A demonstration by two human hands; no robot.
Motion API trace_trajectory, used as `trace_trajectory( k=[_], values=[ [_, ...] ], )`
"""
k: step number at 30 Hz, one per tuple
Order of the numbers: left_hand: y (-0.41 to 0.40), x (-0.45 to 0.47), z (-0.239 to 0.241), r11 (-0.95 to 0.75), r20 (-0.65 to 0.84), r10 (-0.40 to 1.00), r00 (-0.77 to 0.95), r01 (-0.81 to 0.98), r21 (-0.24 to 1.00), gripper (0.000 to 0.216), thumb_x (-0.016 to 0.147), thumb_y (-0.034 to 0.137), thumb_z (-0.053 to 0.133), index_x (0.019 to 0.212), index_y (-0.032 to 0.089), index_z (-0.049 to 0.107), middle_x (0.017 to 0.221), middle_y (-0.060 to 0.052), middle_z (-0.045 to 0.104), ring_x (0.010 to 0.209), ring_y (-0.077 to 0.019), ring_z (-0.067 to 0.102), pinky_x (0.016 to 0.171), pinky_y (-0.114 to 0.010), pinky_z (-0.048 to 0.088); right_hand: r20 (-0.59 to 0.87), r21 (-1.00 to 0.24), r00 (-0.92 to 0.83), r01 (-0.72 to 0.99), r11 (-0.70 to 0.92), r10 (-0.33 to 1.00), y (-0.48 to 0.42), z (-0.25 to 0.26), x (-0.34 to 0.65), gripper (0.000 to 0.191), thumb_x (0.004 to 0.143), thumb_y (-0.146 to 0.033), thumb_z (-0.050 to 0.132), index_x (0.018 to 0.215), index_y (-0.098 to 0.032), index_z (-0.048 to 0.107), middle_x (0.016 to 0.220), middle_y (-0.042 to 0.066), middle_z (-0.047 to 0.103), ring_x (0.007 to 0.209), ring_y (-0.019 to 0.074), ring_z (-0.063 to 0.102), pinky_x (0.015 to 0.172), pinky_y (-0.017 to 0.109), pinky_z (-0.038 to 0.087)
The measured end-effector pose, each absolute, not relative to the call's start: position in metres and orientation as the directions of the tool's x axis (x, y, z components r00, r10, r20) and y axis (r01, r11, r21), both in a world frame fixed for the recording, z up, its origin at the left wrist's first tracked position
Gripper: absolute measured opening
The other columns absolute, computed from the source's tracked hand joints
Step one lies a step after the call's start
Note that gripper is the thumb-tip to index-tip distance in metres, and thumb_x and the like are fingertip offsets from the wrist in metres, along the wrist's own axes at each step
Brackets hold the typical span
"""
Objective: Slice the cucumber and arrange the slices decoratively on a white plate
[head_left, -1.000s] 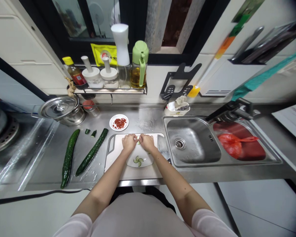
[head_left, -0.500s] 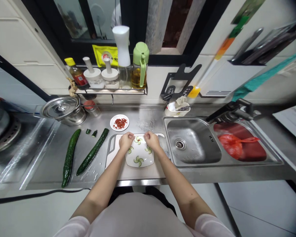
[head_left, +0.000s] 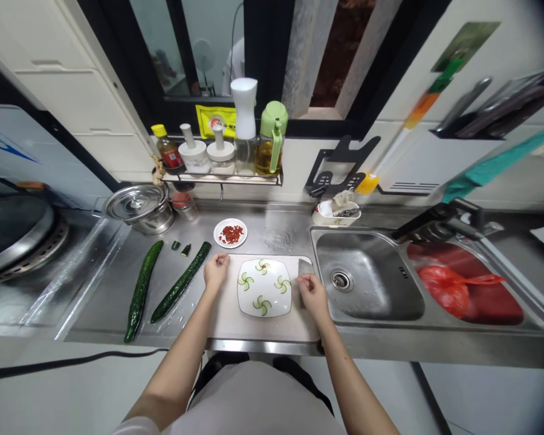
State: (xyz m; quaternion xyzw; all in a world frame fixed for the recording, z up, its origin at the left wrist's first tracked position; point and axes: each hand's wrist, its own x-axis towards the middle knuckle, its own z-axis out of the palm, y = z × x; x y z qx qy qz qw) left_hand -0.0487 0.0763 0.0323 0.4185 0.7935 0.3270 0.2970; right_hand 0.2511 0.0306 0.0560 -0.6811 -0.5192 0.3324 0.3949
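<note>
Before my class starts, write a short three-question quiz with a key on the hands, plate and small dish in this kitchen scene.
1. How many green pinwheels lie on the white plate on the cutting board?
2. True or false: the left hand is nearer the sink than the right.
3. Fill in the colour: the small round dish holds ____ pieces.

Key: 1. Four. 2. False; the right hand is nearer. 3. Red.

Left hand (head_left: 215,271) and right hand (head_left: 314,293) are apart, both loosely curled.
</note>
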Motion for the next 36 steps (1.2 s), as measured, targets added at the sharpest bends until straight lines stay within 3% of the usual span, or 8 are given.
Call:
trace_trajectory(
  k=[9, 17, 25, 36],
  values=[
    [0.116, -0.06, 0.045, 0.445, -0.117, 0.837, -0.534, 0.541, 0.714, 0.024, 0.082, 0.038, 0.056, 0.099, 0.025, 0.069, 0.088, 0.0, 0.072, 0.08, -0.0155, 0.064, 0.072, -0.023, 0.043, -0.066, -0.893, 0.204, 0.425, -0.149, 0.977, 0.016, 0.062, 0.244, 0.038, 0.075, -0.056, 0.053, 0.08, -0.019, 0.062, 0.057, -0.003, 0.05, 0.054, 0.0139, 0.045, 0.055, 0.026, 0.037],
    [0.153, -0.067, 0.045, 0.467, -0.165, 0.877, -0.451, 0.725, 0.505, 0.022, 0.084, 0.031, 0.055, 0.1, 0.029, 0.069, 0.101, -0.003, 0.073, 0.095, -0.0201, 0.065, 0.079, -0.027, 0.043, -0.069, -0.893, 0.134, 0.434, -0.121, 0.989, 0.01, 0.055, 0.239, 0.044, 0.075, -0.063, 0.053, 0.077, -0.02, 0.062, 0.052, -0.005, 0.039, 0.052, 0.0136, 0.04, 0.053, 0.026, 0.035],
    [0.174, -0.063, 0.043, 0.347, -0.133, 0.938, -0.32, 0.864, 0.365, 0.031, 0.087, 0.026, 0.054, 0.115, 0.03, 0.067, 0.12, -0.009, 0.065, 0.111, -0.0242, 0.058, 0.093, -0.035, 0.039, -0.073, -0.881, 0.13, 0.457, -0.125, 0.989, 0.008, 0.052, 0.242, 0.043, 0.076, -0.062, 0.053, 0.077, -0.019, 0.062, 0.053, -0.005, 0.039, 0.052, 0.0134, 0.04, 0.054, 0.026, 0.035],
    [0.183, -0.067, 0.033, 0.252, -0.098, 0.967, -0.234, 0.935, 0.249, 0.025, 0.091, 0.028, 0.047, 0.104, 0.025, 0.069, 0.113, -0.01, 0.065, 0.109, -0.0256, 0.058, 0.095, -0.039, 0.036, -0.092, -0.866, 0.109, 0.482, -0.133, 0.99, 0.011, 0.049, 0.243, 0.042, 0.078, -0.058, 0.051, 0.079, -0.019, 0.063, 0.054, -0.005, 0.041, 0.053, 0.0132, 0.043, 0.055, 0.026, 0.036]
  ],
)
